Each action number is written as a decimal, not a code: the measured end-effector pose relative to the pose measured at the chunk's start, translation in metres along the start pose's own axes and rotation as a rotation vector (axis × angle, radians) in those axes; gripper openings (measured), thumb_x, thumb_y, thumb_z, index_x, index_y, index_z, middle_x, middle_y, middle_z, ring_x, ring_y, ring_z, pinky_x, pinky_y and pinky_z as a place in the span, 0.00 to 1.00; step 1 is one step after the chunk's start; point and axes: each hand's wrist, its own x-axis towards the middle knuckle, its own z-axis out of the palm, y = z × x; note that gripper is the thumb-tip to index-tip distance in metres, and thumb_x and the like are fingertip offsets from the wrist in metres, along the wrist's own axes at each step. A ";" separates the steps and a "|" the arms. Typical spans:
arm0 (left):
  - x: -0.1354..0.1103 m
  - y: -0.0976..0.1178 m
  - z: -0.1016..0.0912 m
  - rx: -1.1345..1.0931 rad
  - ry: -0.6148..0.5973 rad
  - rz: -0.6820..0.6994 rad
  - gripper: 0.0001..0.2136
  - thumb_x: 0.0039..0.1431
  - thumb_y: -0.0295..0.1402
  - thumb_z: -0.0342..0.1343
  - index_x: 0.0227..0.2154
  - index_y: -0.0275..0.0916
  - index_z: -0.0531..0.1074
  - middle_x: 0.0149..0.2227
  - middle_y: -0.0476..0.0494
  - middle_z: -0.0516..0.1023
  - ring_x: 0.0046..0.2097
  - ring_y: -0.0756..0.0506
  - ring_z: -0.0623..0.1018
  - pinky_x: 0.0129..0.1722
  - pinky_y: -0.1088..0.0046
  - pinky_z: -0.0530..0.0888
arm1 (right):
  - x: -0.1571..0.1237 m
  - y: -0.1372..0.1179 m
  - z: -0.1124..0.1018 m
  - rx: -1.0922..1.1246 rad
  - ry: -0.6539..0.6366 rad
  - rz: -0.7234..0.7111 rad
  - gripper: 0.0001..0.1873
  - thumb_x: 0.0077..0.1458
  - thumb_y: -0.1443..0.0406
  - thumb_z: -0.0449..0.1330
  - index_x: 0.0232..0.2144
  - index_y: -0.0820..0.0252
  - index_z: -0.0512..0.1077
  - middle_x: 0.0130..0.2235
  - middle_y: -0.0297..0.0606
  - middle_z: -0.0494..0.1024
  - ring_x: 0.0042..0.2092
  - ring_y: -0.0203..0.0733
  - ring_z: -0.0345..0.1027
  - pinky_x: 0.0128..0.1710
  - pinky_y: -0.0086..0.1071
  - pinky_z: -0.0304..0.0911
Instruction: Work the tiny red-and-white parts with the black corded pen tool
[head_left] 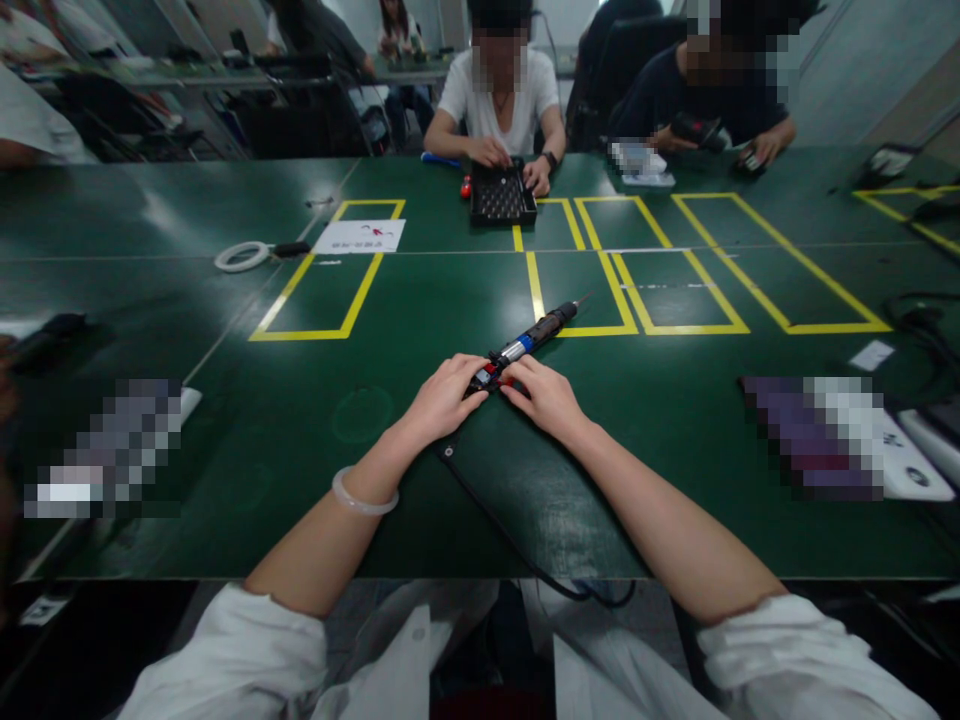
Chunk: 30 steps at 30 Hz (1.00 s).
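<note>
An electric screwdriver with a blue band lies slantwise on the green table, its thin bit pointing away to the right. My left hand is closed at its rear end, thumb and fingers pinching in from the left. From the right, my right hand grips the same end, with small red and silver parts showing between the fingertips. The fingers partly hide this end. A black cable runs from below my left hand over the table's front edge.
Yellow tape outlines mark the green table. A paper sheet and white cable coil lie left of centre. Opposite, a person works at a black tray. Phone-like objects, pixelated, lie at left and right.
</note>
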 end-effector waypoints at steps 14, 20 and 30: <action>-0.002 0.006 0.003 0.010 0.054 -0.054 0.20 0.58 0.33 0.53 0.54 0.41 0.66 0.57 0.38 0.67 0.58 0.39 0.69 0.57 0.58 0.69 | -0.002 0.007 -0.001 0.062 -0.040 -0.031 0.06 0.59 0.69 0.55 0.38 0.55 0.70 0.43 0.39 0.72 0.42 0.42 0.68 0.39 0.31 0.61; -0.002 0.008 0.003 0.022 0.065 -0.066 0.19 0.58 0.33 0.52 0.53 0.41 0.66 0.55 0.39 0.68 0.57 0.38 0.70 0.55 0.58 0.71 | -0.001 0.007 -0.002 0.066 -0.057 -0.026 0.07 0.57 0.70 0.58 0.39 0.55 0.70 0.43 0.38 0.72 0.40 0.41 0.68 0.38 0.31 0.60; -0.002 0.008 0.006 0.054 0.089 -0.047 0.18 0.59 0.35 0.54 0.52 0.42 0.66 0.54 0.39 0.68 0.56 0.39 0.70 0.55 0.59 0.71 | 0.000 0.012 0.002 0.065 -0.018 -0.046 0.07 0.62 0.69 0.55 0.40 0.56 0.72 0.43 0.39 0.73 0.45 0.43 0.69 0.43 0.32 0.62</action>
